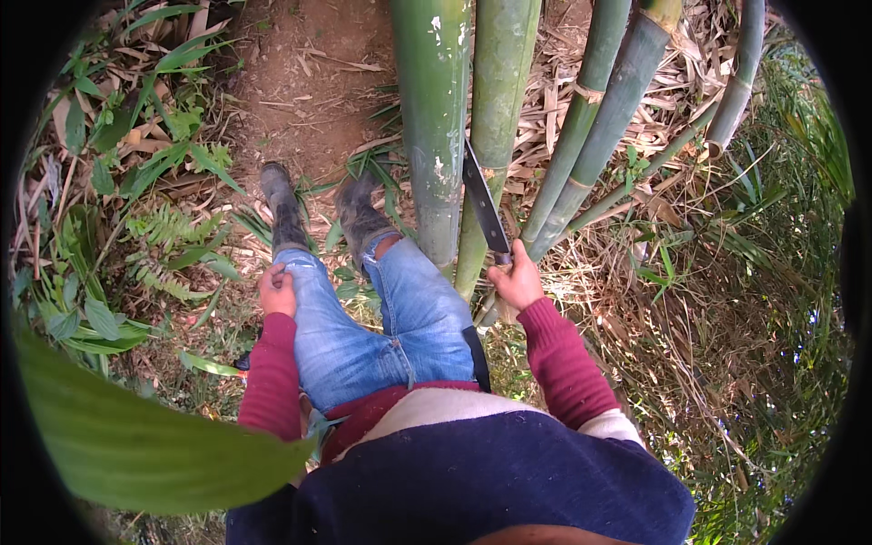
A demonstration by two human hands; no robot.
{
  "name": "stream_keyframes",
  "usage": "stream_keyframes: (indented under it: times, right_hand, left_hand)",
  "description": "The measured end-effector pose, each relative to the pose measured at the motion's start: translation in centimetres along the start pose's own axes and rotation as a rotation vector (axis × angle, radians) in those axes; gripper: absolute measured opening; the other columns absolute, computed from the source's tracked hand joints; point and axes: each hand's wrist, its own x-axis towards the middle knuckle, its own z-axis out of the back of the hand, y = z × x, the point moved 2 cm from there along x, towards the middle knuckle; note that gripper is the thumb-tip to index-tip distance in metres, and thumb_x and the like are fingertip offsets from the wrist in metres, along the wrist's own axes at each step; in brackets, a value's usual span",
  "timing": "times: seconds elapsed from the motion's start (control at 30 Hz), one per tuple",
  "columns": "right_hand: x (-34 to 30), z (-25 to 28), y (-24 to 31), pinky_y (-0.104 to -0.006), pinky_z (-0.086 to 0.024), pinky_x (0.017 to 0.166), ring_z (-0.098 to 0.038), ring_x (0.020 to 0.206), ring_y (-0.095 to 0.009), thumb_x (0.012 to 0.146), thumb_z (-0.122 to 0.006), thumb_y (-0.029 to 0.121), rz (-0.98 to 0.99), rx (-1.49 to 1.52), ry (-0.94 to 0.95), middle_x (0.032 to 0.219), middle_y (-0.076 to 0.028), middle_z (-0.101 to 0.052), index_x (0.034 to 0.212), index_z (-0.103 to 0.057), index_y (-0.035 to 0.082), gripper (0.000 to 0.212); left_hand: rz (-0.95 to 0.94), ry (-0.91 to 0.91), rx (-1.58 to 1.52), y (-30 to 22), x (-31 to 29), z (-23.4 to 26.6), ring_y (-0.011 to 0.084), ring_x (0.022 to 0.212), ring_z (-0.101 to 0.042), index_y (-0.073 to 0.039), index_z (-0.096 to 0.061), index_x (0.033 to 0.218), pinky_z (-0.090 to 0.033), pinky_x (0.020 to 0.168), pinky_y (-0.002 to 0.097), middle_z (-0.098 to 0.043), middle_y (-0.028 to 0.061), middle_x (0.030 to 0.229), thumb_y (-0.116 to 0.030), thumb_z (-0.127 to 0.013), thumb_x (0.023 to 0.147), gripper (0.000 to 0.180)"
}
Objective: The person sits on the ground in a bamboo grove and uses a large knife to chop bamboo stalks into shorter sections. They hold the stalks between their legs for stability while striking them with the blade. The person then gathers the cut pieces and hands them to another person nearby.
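In my right hand (pixel 518 280) is a machete (pixel 483 198), its handle gripped and its dark blade pointing forward and slightly left. The blade crosses the view of a green bamboo stem (pixel 502 73), its tip by the gap next to a thicker bamboo stem (pixel 431 100) with pale scuffs. Whether the blade touches either stem I cannot tell. My left hand (pixel 277 291) hangs beside my left leg near the knee, fingers loosely curled, with nothing visible in them.
More bamboo stems (pixel 581 136) lean at the right, one with a cut end (pixel 716 148). A large leaf (pixel 136 436) hangs close at lower left. Ferns and leafy plants (pixel 173 236) grow at left. Dry bamboo litter (pixel 554 54) lies around a bare dirt path (pixel 300 82).
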Motion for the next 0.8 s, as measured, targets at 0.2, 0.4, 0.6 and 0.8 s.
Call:
stream_keyframes:
  times: [0.2,0.4,0.6,0.8]
  right_hand:
    - [-3.1,13.9,9.5,-0.0321,-0.049,0.056,-0.054,0.059,-0.015,0.079,-0.062,0.004,0.006,-0.032,0.022,0.071,-0.004,-0.054,0.1,-0.053,0.002,0.023]
    - [-4.1,14.8,6.5,-0.036,-0.053,0.06,-0.066,0.064,-0.022,0.081,-0.061,-0.001,0.173,0.022,-0.044,0.073,-0.008,-0.064,0.101,-0.053,0.002,0.022]
    - [-1.6,12.2,0.8,-0.0444,-0.046,0.082,-0.061,0.091,-0.033,0.081,-0.065,0.019,0.263,-0.868,0.062,0.097,-0.016,-0.061,0.112,-0.05,0.005,0.037]
    - [-1.0,11.9,-0.6,-0.0418,-0.051,0.071,-0.063,0.085,-0.032,0.091,-0.049,0.014,0.441,-1.314,0.271,0.095,-0.019,-0.061,0.108,-0.049,0.003,0.02]
  left_hand:
    - [0.129,-0.001,-0.015,-0.4,-1.5,-0.9,0.0147,0.081,-0.062,-0.005,-0.065,0.115,-0.05,0.078,0.0294,-0.067,0.0082,0.093,-0.011,-0.068,0.087,0.029]
    - [-0.053,-0.022,0.312,-2.3,1.7,-1.0,0.0201,0.08,-0.061,-0.005,-0.065,0.114,-0.05,0.077,0.0344,-0.066,0.0087,0.088,-0.019,-0.069,0.086,0.032]
    - [0.068,0.02,-0.117,-3.7,0.7,-0.7,0.0135,0.08,-0.059,-0.006,-0.063,0.117,-0.05,0.073,0.0296,-0.065,0.0053,0.089,-0.015,-0.069,0.088,0.031]
    - [0.087,0.061,-0.223,0.9,2.1,-0.6,0.0155,0.087,-0.061,-0.005,-0.063,0.118,-0.049,0.08,0.0304,-0.066,0.0087,0.096,-0.013,-0.066,0.089,0.031]
